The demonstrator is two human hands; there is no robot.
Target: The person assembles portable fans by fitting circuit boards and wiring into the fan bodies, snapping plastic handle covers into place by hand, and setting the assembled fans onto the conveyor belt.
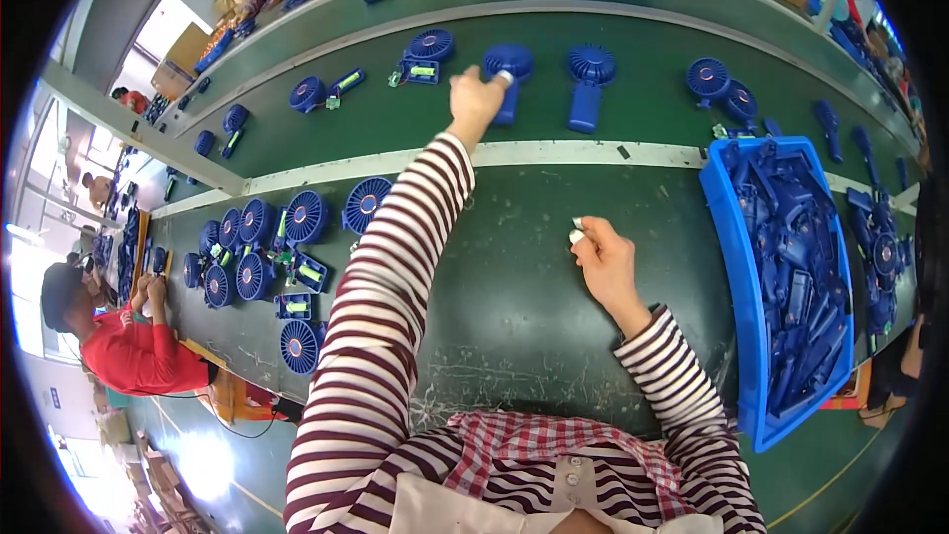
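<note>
My left hand (pixel 475 102) reaches across to the far belt, its fingers apart. A white-covered fingertip touches a blue handheld fan (pixel 508 61), which lies with its handle toward me. Right of that fan lies another blue fan (pixel 591 66), face hidden, handle also toward me. My right hand (pixel 605 262) hovers over the near green table (pixel 534 307), fingers curled in and white covers on two fingertips; nothing shows in it. On the table left of my left forearm sit several opened blue fans (pixel 307 217), some with green cells and circuit boards showing.
A blue bin (pixel 732 267) full of blue plastic shells stands at the right. A pale rail (pixel 583 153) divides table from belt (pixel 652 89). More fans with exposed parts (pixel 420 71) lie along the belt. A person in red (pixel 148 346) works at the left.
</note>
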